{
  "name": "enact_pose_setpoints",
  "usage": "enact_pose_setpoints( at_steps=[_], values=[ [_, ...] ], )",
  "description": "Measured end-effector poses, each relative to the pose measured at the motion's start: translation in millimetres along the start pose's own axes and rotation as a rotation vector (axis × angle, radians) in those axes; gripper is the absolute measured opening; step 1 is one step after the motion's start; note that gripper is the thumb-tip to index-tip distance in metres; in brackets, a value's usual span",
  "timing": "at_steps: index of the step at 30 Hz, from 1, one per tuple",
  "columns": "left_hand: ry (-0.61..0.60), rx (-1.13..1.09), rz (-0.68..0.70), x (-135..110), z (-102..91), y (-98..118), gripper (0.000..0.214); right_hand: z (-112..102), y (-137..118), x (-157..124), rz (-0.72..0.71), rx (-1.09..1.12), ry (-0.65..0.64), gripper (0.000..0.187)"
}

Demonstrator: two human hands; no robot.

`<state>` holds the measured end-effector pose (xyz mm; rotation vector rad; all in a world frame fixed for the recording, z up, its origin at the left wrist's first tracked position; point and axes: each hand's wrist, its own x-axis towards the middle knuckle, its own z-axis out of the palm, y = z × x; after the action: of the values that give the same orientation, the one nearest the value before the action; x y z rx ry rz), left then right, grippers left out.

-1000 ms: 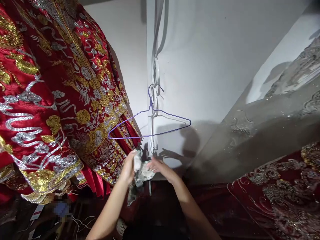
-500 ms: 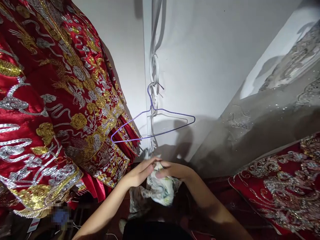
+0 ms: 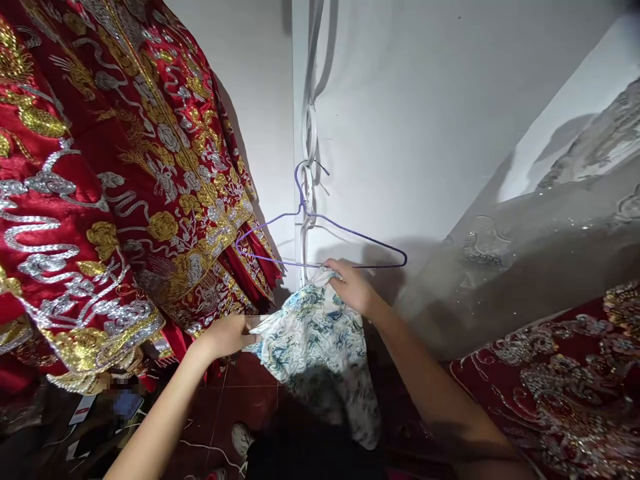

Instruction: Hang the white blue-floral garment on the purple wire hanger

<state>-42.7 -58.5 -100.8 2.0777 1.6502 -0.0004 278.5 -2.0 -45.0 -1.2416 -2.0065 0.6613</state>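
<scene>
A white cloth with a blue-green flower print point(image 3: 320, 347) hangs spread between my two hands. My left hand point(image 3: 227, 335) grips its lower left edge, fingers closed. My right hand point(image 3: 351, 287) pinches its upper corner and holds it up against the bottom bar of a thin purple wire hanger point(image 3: 320, 230). The hanger hangs by its hook from a white looped strap point(image 3: 310, 127) that runs down the white wall.
A red robe with gold and silver embroidery point(image 3: 100, 187) hangs close on the left. A sheer grey sequined fabric point(image 3: 540, 247) and a dark red embroidered cloth point(image 3: 560, 373) fill the right. Dark floor with papers and a cable lies below.
The bunched cloth has been pulled open and raised. My right hand moved up to the hanger's bottom bar while my left drew the other edge down and left.
</scene>
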Motion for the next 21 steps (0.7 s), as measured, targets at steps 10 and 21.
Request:
enact_pose_setpoints(
  at_steps=[10,21],
  values=[
    [0.508,0.018,-0.086,6.5,-55.4,0.2,0.04,-39.6,25.2,2.7,0.076,-0.09,0.031,0.018],
    [0.824,-0.187,0.372,40.3,-102.4,44.9,0.03,-10.1,2.6,-18.9,0.033,0.149,0.131,0.056]
  ],
)
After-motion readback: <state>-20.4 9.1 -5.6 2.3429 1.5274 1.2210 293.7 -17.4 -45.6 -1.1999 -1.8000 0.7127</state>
